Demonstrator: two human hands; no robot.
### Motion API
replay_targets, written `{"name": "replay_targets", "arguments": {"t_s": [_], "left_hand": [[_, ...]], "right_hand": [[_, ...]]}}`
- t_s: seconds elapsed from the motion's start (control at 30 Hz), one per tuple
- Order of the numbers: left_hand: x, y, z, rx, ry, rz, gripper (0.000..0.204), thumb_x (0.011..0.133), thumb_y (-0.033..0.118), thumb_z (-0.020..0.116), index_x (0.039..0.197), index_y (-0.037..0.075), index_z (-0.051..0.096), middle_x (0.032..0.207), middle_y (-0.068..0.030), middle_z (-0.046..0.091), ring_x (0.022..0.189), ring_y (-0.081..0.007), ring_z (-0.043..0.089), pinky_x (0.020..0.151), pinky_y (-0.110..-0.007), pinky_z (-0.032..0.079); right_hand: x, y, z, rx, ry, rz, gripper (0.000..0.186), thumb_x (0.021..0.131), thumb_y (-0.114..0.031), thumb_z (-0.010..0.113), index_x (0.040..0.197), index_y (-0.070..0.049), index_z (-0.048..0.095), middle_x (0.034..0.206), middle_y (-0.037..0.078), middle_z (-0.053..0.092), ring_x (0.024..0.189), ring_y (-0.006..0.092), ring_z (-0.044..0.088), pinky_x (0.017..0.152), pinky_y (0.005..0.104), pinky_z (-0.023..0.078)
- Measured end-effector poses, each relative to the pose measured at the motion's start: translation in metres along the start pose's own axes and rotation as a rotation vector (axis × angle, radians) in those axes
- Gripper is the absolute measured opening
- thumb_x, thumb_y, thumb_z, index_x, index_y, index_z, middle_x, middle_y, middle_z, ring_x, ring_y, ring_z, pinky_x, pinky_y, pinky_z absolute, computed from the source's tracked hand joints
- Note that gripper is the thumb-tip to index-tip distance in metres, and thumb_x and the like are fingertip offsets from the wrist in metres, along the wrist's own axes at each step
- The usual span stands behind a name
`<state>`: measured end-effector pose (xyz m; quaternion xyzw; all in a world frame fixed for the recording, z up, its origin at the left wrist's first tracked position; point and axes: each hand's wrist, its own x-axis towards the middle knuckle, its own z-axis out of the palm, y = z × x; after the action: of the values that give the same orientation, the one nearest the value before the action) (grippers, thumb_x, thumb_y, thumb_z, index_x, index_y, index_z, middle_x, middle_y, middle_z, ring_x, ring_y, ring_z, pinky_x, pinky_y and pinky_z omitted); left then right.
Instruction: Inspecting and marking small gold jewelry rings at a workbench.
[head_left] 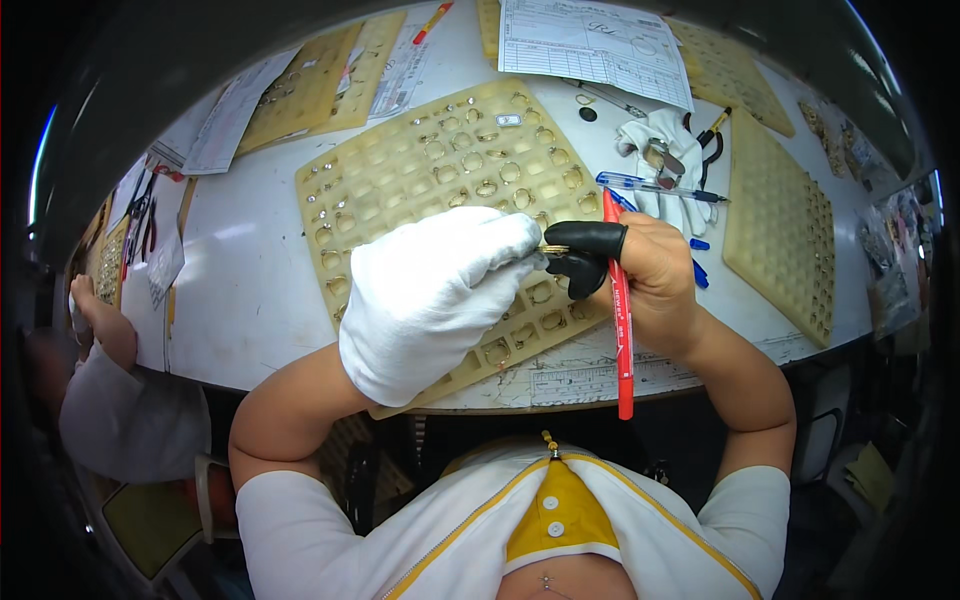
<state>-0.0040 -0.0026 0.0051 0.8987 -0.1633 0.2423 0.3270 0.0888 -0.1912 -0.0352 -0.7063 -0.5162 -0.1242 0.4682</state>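
Note:
My left hand [430,300], in a white glove, has its fingertips closed on a thin gold ring [554,250] above a large yellowish tray [375,150] with rows of square compartments, several holding rings. My right hand [645,280], with black covers on thumb and finger, pinches the same ring and also holds a red pen [624,370] pointing down toward the table edge. Just beyond it lie a clear blue-capped pen [650,187], a crumpled white glove [680,140] with small tools on it, and loose blue pen caps [700,244].
More compartment trays [760,230] lie at the right and back, with paper forms [590,45], a red marker [432,22] and small bags [890,260]. Pliers [150,225] lie at the left. A co-worker's arm [115,330] is at the far left, beside a chair [150,520].

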Motion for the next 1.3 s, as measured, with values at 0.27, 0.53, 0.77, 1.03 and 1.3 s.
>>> {"name": "replay_targets", "arguments": {"t_s": [0.27, 0.53, 0.77, 1.03, 1.3], "left_hand": [[0.003, 0.003, 0.002, 0.054, -0.009, 0.031, 0.027, 0.068, 0.000, 0.072, 0.094, 0.006, 0.066, 0.082, -0.0097, 0.065, 0.069, -0.0235, 0.064, 0.061, -0.029, 0.051], [-0.002, 0.001, 0.005, 0.056, -0.072, -0.162, 0.013, 0.075, 0.009, 0.066, 0.087, 0.006, 0.067, 0.082, -0.0094, 0.064, 0.069, -0.0243, 0.063, 0.063, -0.030, 0.050], [0.004, -0.002, -0.001, 0.065, -0.129, -0.189, 0.018, 0.078, 0.010, 0.065, 0.095, 0.006, 0.066, 0.089, -0.0104, 0.064, 0.078, -0.0262, 0.063, 0.070, -0.030, 0.050], [0.012, -0.021, 0.006, -0.039, 0.140, -0.299, 0.015, 0.084, 0.006, 0.064, 0.097, -0.001, 0.065, 0.095, -0.0097, 0.065, 0.084, -0.0147, 0.062, 0.077, -0.026, 0.048], [0.009, -0.030, 0.006, -0.063, 0.138, -0.291, 0.020, 0.087, 0.004, 0.061, 0.104, -0.004, 0.062, 0.097, -0.0074, 0.065, 0.090, -0.0124, 0.059, 0.085, -0.025, 0.045]], "right_hand": [[0.000, 0.000, -0.002, 0.008, -0.025, -0.004, 0.036, 0.061, 0.001, 0.068, 0.097, -0.008, 0.068, 0.057, 0.007, 0.055, 0.050, 0.0228, 0.052, 0.049, 0.0325, 0.039], [0.001, -0.018, -0.001, 0.391, -0.105, 0.409, 0.025, 0.082, 0.003, 0.061, 0.107, 0.002, 0.062, 0.080, 0.006, 0.065, 0.061, 0.0096, 0.061, 0.054, 0.0217, 0.050], [0.006, -0.014, -0.004, 0.347, -0.015, 0.280, 0.026, 0.074, 0.004, 0.063, 0.099, -0.001, 0.066, 0.070, 0.006, 0.064, 0.060, 0.0110, 0.058, 0.056, 0.0238, 0.045], [-0.015, 0.012, -0.082, -0.248, -0.035, 0.321, 0.036, 0.063, 0.004, 0.066, 0.097, -0.007, 0.068, 0.066, 0.005, 0.054, 0.065, 0.0162, 0.051, 0.057, 0.0288, 0.043], [-0.087, 0.001, -0.201, -0.559, 0.081, 0.889, 0.004, 0.075, -0.002, 0.059, 0.078, -0.004, 0.056, 0.061, 0.012, 0.057, 0.055, 0.0268, 0.058, 0.053, 0.0344, 0.042]]}}
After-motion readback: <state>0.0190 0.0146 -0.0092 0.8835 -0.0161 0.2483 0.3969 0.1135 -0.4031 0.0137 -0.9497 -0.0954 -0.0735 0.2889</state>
